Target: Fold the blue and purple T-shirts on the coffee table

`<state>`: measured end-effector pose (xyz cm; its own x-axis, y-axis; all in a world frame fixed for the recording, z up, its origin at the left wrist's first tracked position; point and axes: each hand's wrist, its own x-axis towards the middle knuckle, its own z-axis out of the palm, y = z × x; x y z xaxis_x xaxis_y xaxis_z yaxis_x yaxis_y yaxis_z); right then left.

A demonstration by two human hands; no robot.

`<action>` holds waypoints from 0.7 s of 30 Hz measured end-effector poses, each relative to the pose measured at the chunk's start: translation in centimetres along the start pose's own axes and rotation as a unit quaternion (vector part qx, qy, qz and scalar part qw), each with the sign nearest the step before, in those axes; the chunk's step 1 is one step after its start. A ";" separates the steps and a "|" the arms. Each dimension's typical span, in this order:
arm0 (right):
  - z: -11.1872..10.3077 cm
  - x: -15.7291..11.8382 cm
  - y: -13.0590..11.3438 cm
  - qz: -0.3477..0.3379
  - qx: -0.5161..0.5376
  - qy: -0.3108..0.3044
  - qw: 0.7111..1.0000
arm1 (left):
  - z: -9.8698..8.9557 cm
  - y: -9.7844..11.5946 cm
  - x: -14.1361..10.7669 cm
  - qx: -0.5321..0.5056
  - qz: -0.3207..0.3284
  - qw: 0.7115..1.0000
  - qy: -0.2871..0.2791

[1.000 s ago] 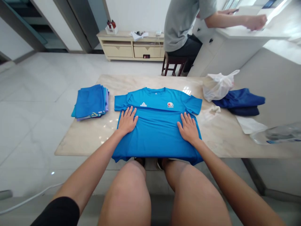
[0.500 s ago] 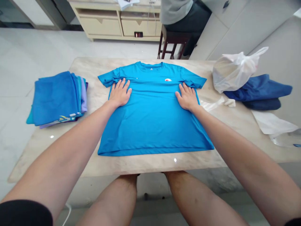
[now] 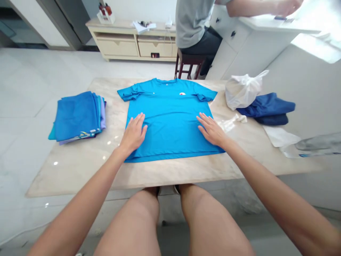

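A bright blue T-shirt point(image 3: 167, 131) lies spread flat on the marble-patterned table, collar at the far side and hem toward me. It has a small red and white logo on the chest. Over its left side is my left hand point(image 3: 134, 132), fingers stretched out and palm down. My right hand point(image 3: 210, 131) is over the right side in the same way, fingers extended. Neither hand grips the cloth; whether the palms touch it or hover just above, I cannot tell.
On the table's left stands a stack of folded clothes point(image 3: 77, 117). A white plastic bag point(image 3: 241, 91), dark blue clothing point(image 3: 269, 105) and clear plastic wrapping point(image 3: 317, 144) lie to the right. Beyond the table, a person point(image 3: 194, 26) sits on a wooden stool point(image 3: 188, 62) near a low cabinet point(image 3: 117, 48).
Both hands have moved from the upper part of the T-shirt down toward its hem. The camera view has tilted up, showing more of the room. The T-shirt still lies spread out.
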<state>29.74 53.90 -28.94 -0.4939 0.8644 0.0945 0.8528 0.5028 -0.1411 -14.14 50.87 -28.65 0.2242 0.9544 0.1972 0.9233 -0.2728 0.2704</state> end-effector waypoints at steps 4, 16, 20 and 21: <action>1.1 -9.1 -1.0 0.054 -0.002 -0.011 0.998 | 0.2 1.3 -9.1 0.022 -0.022 0.999 -0.028; 2.5 -16.9 -5.5 0.080 -0.019 -0.030 0.996 | -1.2 2.5 -15.0 0.060 -0.022 0.996 -0.060; 1.6 -19.7 -7.8 0.092 -0.018 -0.047 0.994 | -1.7 3.2 -17.3 0.062 -0.027 0.995 -0.073; 1.1 -20.1 -8.6 0.096 -0.023 -0.055 0.994 | -1.8 3.3 -17.9 0.062 -0.025 0.995 -0.070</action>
<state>32.19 32.19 -30.72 -0.3348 0.9416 -0.0376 0.9386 0.3297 -0.1014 -15.73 32.64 -29.56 0.2097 0.9764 0.0515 0.9641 -0.2152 0.1557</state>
